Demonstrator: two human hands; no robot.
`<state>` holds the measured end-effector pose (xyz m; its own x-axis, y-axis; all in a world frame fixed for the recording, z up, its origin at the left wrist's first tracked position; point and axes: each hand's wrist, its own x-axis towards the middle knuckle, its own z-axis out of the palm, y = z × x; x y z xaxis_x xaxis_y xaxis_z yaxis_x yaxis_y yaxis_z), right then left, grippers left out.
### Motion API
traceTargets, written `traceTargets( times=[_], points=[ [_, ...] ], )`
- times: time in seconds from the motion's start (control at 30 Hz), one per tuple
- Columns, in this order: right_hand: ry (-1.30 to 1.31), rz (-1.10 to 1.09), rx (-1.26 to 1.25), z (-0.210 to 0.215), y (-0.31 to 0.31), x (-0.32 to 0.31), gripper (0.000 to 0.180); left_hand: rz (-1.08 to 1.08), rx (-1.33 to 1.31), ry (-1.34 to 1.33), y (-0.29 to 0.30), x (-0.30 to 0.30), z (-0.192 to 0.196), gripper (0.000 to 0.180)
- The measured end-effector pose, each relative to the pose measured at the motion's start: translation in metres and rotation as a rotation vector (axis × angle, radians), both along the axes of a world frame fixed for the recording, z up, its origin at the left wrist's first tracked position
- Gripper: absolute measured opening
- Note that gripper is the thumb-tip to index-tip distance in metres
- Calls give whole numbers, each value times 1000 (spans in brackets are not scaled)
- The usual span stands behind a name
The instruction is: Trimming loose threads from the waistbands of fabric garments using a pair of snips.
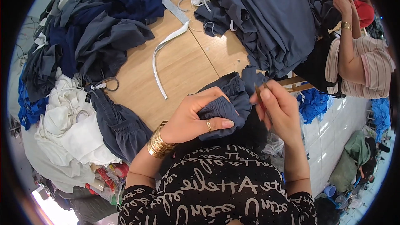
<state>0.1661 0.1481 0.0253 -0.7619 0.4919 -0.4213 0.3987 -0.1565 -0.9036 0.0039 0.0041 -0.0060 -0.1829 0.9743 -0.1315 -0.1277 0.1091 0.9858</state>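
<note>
A dark grey-blue garment (221, 110) with a gathered elastic waistband is bunched up at the table's near edge, in front of my body. My left hand (193, 114) is closed on it, the thumb pressing the gathered band from the near side. To the right of the cloth, my right hand (278, 107) grips a small pair of thread snips (258, 93), their thin blades pointing up. The right fingertips are slightly blurred and close to the fabric. Part of the garment hangs down toward my lap, where its lower end is hard to make out.
A white strip of tape (157, 54) lies across the wooden table (187, 64). Dark grey garments (266, 21) are heaped at the far right, navy and grey ones (104, 29) at the far left. White cloth (75, 125) lies left. Another person (354, 58) stands at right.
</note>
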Motion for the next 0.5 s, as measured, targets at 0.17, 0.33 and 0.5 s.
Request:
traceTargets(
  times=[0.17,0.33,0.5],
  points=[
    [40,287,406,34,-16,6,7,-69,69,104,2,-1,-3,19],
    [34,355,469,32,-18,10,8,-82,85,178,2,-2,-3,21],
    [27,357,507,29,-19,10,8,-76,108,217,1,-1,-2,24]
  ],
)
